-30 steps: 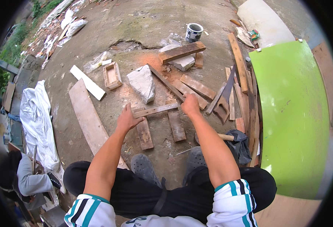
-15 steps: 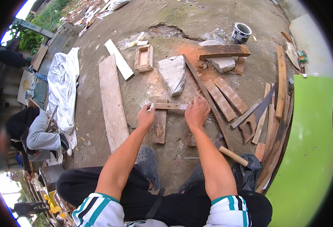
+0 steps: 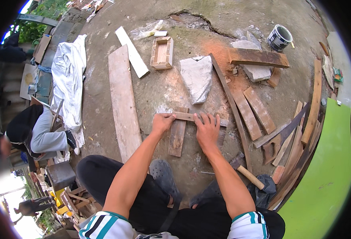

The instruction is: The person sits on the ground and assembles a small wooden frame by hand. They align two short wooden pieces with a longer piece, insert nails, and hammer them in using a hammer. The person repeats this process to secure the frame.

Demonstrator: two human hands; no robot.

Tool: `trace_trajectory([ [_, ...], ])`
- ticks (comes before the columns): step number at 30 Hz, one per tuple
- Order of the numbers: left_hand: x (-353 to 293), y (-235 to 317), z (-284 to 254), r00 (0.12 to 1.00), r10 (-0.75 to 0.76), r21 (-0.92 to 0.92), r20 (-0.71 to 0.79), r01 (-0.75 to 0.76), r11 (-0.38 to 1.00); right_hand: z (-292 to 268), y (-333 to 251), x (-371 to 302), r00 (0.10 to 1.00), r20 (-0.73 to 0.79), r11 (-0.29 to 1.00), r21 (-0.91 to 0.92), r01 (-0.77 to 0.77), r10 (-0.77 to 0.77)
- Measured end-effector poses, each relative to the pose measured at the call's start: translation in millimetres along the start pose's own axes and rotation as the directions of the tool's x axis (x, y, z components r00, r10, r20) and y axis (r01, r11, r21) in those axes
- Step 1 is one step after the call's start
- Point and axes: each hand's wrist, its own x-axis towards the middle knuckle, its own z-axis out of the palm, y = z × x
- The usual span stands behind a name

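The left hand (image 3: 162, 122) grips the left end of a thin wooden strip (image 3: 185, 116), its fingers curled over the strip's far edge and the thumb on the near side. The right hand (image 3: 206, 128) lies flat on the same strip toward its right end, fingers spread and stretched out, pressing down rather than closed around anything. The strip lies crosswise on top of a short plank (image 3: 178, 135), over that plank's far end, so the two pieces make a T on the concrete ground (image 3: 159, 91), close in front of the person's feet in dark clogs (image 3: 164, 175). Just beyond the strip rests a pale, flat stone slab (image 3: 198, 77), and beyond that, toward the far edge of the ground, a small open wooden box (image 3: 162, 52). A long wide board (image 3: 123, 99) lies to the left of the hands, with a white slat (image 3: 132, 51) past it. To the right, a hammer (image 3: 245, 170) lies near the right forearm, and loose planks (image 3: 255, 111) are scattered beyond it. A paint can (image 3: 279, 38) stands at the far right. At the left edge another person (image 3: 32, 131) crouches.
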Motion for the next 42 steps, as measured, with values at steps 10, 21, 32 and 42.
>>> trace_trajectory([
  [10,24,-12,-8,0.980,0.024,0.031,0.197,-0.031,0.999,-16,-11,12,0.993,0.115,0.999,-0.026,-0.039,0.041],
  [21,20,15,-16,0.978,0.040,0.230,0.207,-0.089,0.969,-44,36,3,0.531,0.120,0.489,0.264,-0.831,0.838],
  [32,21,16,-8,0.980,-0.081,0.216,0.182,0.040,0.975,-27,68,-15,0.455,0.330,0.333,0.364,-0.870,0.827],
  [42,30,-1,-3,0.977,-0.070,0.199,0.201,0.030,0.980,-35,59,-13,0.499,0.271,0.419,0.304,-0.856,0.823],
])
